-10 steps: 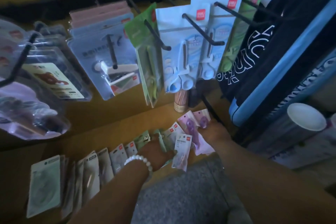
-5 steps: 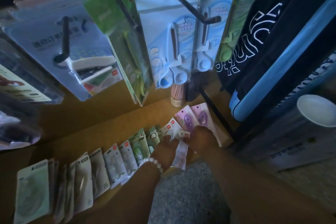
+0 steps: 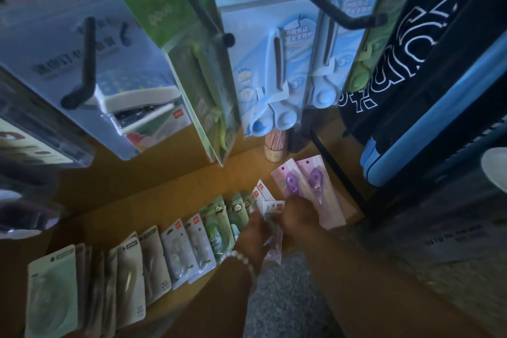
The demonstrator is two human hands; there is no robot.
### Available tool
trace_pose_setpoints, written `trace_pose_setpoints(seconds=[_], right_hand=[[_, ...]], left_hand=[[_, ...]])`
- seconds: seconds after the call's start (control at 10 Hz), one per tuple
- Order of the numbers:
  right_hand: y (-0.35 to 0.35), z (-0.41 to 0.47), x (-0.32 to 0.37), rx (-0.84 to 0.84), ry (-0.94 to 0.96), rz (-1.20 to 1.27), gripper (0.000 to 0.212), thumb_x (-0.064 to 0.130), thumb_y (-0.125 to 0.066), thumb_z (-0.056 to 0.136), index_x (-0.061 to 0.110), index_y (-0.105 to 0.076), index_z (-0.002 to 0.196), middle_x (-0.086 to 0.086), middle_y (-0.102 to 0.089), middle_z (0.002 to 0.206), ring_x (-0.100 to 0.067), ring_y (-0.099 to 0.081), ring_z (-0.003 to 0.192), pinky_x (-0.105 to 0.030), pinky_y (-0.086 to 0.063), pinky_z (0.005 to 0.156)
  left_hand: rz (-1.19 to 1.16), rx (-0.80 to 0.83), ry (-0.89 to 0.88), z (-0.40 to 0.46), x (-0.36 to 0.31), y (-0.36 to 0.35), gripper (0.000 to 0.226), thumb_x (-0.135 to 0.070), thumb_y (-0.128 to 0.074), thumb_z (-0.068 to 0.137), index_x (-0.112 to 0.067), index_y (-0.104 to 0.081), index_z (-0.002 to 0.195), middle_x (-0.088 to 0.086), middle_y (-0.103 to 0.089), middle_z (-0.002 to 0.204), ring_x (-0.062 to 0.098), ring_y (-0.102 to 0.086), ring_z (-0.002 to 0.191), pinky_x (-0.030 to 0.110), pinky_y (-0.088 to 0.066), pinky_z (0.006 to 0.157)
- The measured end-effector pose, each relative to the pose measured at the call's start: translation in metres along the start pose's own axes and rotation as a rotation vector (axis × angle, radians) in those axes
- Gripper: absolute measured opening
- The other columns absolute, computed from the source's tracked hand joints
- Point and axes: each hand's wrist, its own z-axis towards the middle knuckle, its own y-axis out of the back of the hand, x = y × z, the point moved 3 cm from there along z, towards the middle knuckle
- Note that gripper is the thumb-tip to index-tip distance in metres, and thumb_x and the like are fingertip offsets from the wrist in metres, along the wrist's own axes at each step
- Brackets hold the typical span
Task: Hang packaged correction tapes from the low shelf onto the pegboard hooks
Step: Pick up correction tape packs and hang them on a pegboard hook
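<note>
Both your hands low at the tan wooden shelf [image 3: 153, 195]: left hand [image 3: 253, 234] and right hand [image 3: 297, 212] fingers curled on small white carded correction-tape packs [image 3: 270, 207].

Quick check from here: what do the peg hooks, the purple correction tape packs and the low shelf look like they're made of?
Peg hooks: apparently metal rod with a matte black coating; thin, rigid, bent-up tips. Purple correction tape packs: printed card, probably with a clear plastic blister over the dispenser; flat with a punched hang hole. Low shelf: looks like wood or laminate board, smooth and tan; dim light leaves it open.
</note>
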Motion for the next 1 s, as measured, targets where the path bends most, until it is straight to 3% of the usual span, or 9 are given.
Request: trace_pose_setpoints(seconds=[0.1, 0.2, 0.3, 0.4, 0.5, 0.6, 0.7, 0.8, 1.0], right_hand=[[-0.005, -0.008, 0.005, 0.012, 0.009, 0.140, 0.029, 0.023, -0.055, 0.087, 0.011, -0.057, 0.114, -0.011, -0.063, 0.113, -0.029, -0.061, 0.105, -0.037, -0.050, 0.087], [0.007, -0.015, -0.001, -0.014, -0.002, 0.274, 0.030, 0.018, -0.057, 0.087, 0.010, -0.057, 0.116, -0.010, -0.063, 0.114, -0.027, -0.060, 0.106, -0.033, -0.047, 0.087], [0.035, -0.026, -0.009, 0.013, 0.037, 0.534, 0.022, 0.017, -0.062, 0.090, 0.008, -0.062, 0.110, -0.011, -0.065, 0.113, -0.025, -0.063, 0.102, -0.028, -0.050, 0.082], [0.057, -0.045, -0.008, 0.214, 0.038, 0.875, 0.021, 0.009, -0.061, 0.090, 0.002, -0.066, 0.110, -0.016, -0.069, 0.110, -0.026, -0.068, 0.095, -0.038, -0.057, 0.080], [0.070, -0.068, 0.005, 0.317, 0.088, 0.853, 0.023, 0.007, -0.060, 0.090, 0.004, -0.067, 0.112, -0.015, -0.071, 0.107, -0.025, -0.069, 0.091, -0.032, -0.059, 0.074], [0.082, -0.089, 0.019, 0.295, 0.107, 0.823, 0.023, 0.008, -0.061, 0.091, 0.003, -0.066, 0.112, -0.016, -0.070, 0.107, -0.025, -0.068, 0.095, -0.025, -0.056, 0.067], [0.090, -0.110, 0.030, 0.242, 0.095, 0.799, 0.032, 0.019, -0.066, 0.088, -0.004, -0.064, 0.110, -0.018, -0.071, 0.106, -0.028, -0.068, 0.095, -0.028, -0.053, 0.072], [0.100, -0.137, 0.047, 0.186, 0.131, 0.626, 0.034, 0.033, -0.067, 0.087, 0.006, -0.066, 0.107, -0.009, -0.071, 0.104, -0.023, -0.067, 0.097, -0.020, -0.046, 0.065], [0.114, -0.192, 0.085, 0.118, 0.263, 0.555, 0.036, 0.031, -0.068, 0.087, 0.007, -0.067, 0.114, -0.006, -0.070, 0.099, -0.015, -0.064, 0.083, -0.022, -0.049, 0.068]], left_hand=[[-0.121, -0.062, 0.109, -0.001, 0.001, 0.005, 0.050, -0.038, -0.039, 0.103, -0.002, -0.054, 0.133, 0.007, -0.060, 0.128, 0.020, -0.054, 0.121, 0.034, -0.046, 0.091], [0.572, -0.060, 0.003, 0.004, -0.014, 0.008, 0.035, -0.018, -0.042, 0.101, -0.003, -0.058, 0.129, 0.013, -0.061, 0.133, 0.027, -0.055, 0.127, 0.031, -0.047, 0.089], [0.864, -0.104, -0.169, -0.002, -0.035, 0.015, 0.032, -0.015, -0.043, 0.099, -0.004, -0.067, 0.116, 0.013, -0.067, 0.124, 0.030, -0.061, 0.118, 0.036, -0.048, 0.096], [0.439, -0.119, -0.042, -0.006, -0.036, 0.014, 0.035, -0.024, -0.054, 0.092, -0.003, -0.064, 0.117, 0.019, -0.067, 0.122, 0.035, -0.063, 0.114, 0.042, -0.051, 0.099], [-0.214, -0.024, -0.026, -0.025, -0.037, 0.008, 0.042, -0.033, -0.070, 0.083, -0.004, -0.066, 0.113, 0.025, -0.071, 0.112, 0.041, -0.068, 0.105, 0.057, -0.051, 0.097], [-0.324, 0.035, -0.072, -0.054, -0.043, 0.016, 0.027, -0.012, -0.071, 0.086, 0.002, -0.066, 0.109, 0.026, -0.073, 0.102, 0.042, -0.070, 0.095, 0.057, -0.052, 0.091], [-0.276, 0.034, -0.105, -0.080, -0.047, 0.030, 0.038, -0.016, -0.079, 0.078, 0.001, -0.066, 0.110, 0.025, -0.073, 0.106, 0.048, -0.067, 0.102, 0.055, -0.052, 0.085], [-0.273, -0.035, -0.095, -0.108, -0.051, 0.046, 0.057, -0.022, -0.088, 0.056, -0.004, -0.068, 0.106, 0.023, -0.074, 0.104, 0.050, -0.064, 0.106, 0.062, -0.050, 0.091], [-0.395, -0.058, -0.112, -0.173, -0.060, 0.070, 0.023, -0.004, -0.073, 0.083, -0.005, -0.063, 0.104, 0.017, -0.074, 0.097, 0.035, -0.070, 0.092, 0.057, -0.052, 0.094]])
